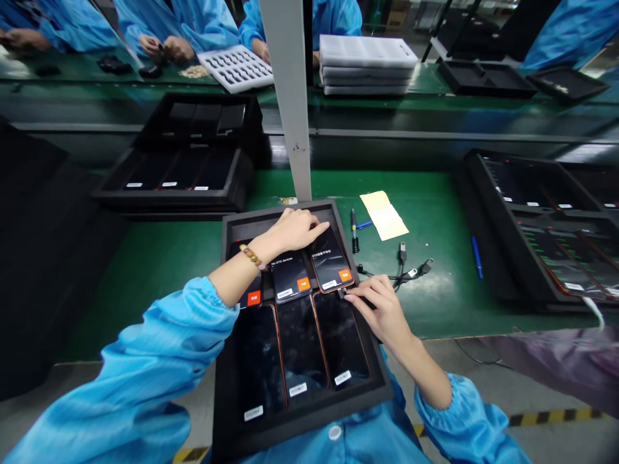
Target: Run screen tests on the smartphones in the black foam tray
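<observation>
A black foam tray (220, 386) holds several smartphones in two rows, leaning against my front. My left hand (297, 229) reaches over the upper row, gripping the top of the upper-right smartphone (329, 263); its thumb shows and the other fingers are partly hidden. That phone is lit, with white text and an orange square. At its bottom edge my right hand (382, 306) pinches a small dark USB plug (342, 293). The upper middle smartphone (291, 277) also shows text and an orange square. In the lower row, a dark-screened smartphone (341, 341) lies below my right fingertips.
Short USB cables (402, 274), a marker (354, 232) and yellow paper (384, 216) lie beyond my right hand. Phone trays stand left (227, 187) and right (488, 238). A grey post (290, 103) rises ahead. Co-workers in blue sleeves (193, 26) work across the bench.
</observation>
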Motion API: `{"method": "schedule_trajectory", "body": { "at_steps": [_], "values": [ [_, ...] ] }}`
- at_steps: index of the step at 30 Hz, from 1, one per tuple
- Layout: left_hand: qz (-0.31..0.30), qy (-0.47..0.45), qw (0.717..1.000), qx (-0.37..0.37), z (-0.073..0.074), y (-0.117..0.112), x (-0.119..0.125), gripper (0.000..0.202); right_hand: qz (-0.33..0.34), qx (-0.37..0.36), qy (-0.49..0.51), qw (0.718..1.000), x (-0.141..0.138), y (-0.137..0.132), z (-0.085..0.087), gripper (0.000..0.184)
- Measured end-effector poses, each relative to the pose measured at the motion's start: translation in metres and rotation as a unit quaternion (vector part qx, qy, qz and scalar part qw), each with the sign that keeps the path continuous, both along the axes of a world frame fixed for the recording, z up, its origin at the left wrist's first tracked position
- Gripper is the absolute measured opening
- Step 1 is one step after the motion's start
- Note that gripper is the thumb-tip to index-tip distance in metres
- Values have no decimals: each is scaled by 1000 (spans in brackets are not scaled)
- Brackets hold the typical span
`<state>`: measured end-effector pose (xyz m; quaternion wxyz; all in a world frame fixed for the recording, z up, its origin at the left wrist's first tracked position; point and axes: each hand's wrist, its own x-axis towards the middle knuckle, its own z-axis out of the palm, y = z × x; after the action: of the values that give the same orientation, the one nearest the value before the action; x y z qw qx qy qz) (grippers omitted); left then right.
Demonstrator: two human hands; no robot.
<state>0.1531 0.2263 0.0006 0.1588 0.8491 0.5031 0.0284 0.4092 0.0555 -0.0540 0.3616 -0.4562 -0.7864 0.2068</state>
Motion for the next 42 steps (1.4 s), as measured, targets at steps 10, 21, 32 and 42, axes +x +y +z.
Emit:
{"method": "schedule_trajectory", "body": {
  "at_steps": [10,21,32,42],
  "values": [
    [16,-54,998,-35,2,-2,-1,70,12,82,-111,990,1,8,6,11],
    [22,-59,998,6,13,-8,-17,66,-62,-77,-57,993,38,58,-1,26],
    [126,-155,975,97,41,-54,-88,49,-231,32,321,918,102,89,54,32],
    [222,-224,942,115,38,-87,-131,42,-227,166,192,940,93,34,116,13]
  ]
}}
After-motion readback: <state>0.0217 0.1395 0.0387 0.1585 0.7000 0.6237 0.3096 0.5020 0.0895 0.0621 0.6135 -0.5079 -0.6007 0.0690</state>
